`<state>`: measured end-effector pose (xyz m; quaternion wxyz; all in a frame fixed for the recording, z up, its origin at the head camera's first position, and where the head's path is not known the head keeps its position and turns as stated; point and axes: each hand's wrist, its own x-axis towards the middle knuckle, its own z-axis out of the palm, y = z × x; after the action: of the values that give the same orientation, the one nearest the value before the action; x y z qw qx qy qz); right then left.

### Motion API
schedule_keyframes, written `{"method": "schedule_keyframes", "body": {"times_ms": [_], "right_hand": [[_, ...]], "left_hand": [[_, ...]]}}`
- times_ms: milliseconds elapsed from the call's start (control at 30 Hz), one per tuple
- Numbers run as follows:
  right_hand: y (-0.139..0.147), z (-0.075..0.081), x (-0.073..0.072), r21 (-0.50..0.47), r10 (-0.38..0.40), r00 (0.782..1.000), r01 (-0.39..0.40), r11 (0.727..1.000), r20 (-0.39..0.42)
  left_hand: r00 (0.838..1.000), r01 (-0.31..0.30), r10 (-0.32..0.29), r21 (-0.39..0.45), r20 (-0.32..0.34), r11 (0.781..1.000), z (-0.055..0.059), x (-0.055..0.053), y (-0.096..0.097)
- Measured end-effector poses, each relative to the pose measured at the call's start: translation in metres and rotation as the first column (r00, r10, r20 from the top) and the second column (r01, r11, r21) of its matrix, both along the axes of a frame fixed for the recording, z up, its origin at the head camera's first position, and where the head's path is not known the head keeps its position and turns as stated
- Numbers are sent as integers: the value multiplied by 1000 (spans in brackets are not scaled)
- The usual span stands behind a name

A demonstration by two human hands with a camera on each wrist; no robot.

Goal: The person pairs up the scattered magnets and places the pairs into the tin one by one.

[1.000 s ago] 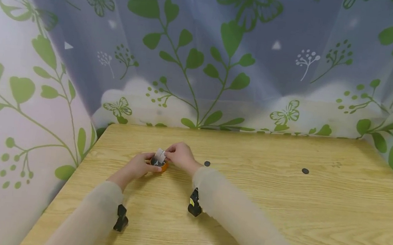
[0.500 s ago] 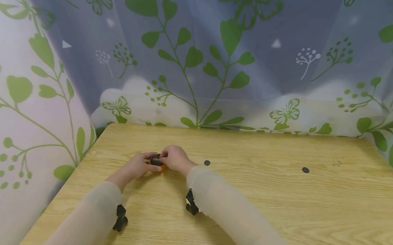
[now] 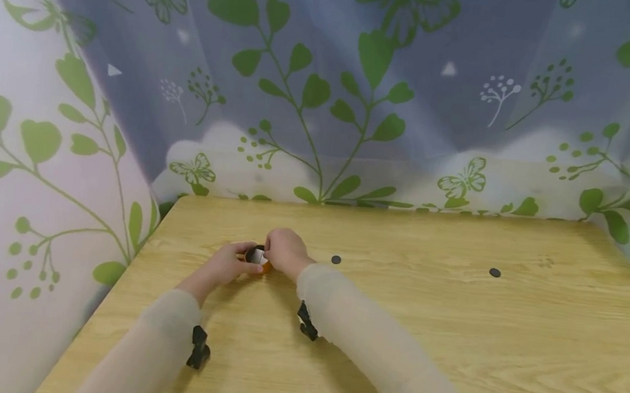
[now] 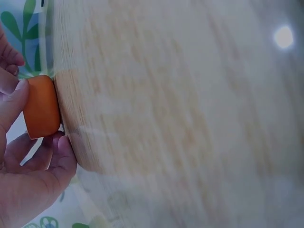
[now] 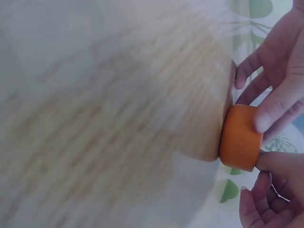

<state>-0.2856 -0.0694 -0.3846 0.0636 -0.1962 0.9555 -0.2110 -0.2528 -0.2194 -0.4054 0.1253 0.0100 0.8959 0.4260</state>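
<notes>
One orange container (image 5: 241,137) sits on the table (image 3: 393,330), gripped by the left hand (image 3: 227,263), presumably to keep it steady; the right hand (image 3: 286,250) bends over it beside a pale piece (image 3: 258,256) inside, whether pinching that I cannot tell

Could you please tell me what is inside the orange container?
Inside the orange container, a pale piece shows against a dark interior. The right hand covers part of the opening; anything there or beneath the piece is hidden.
</notes>
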Motion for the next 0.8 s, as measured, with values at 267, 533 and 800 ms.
{"method": "schedule_keyframes", "body": {"times_ms": [267,533,800], "right_hand": [[35,1,0,-140,63,998,-64,988,-17],[106,8,14,-161,92,994,-80,984,65],[165,14,21,-148,43,996,-32,989,75]], "left_hand": [[999,2,-2,-3,46,1000,0,-3,-1],[998,33,-33,3,48,999,6,-4,-2],[996,49,-50,7,79,999,10,-5,5]]}}
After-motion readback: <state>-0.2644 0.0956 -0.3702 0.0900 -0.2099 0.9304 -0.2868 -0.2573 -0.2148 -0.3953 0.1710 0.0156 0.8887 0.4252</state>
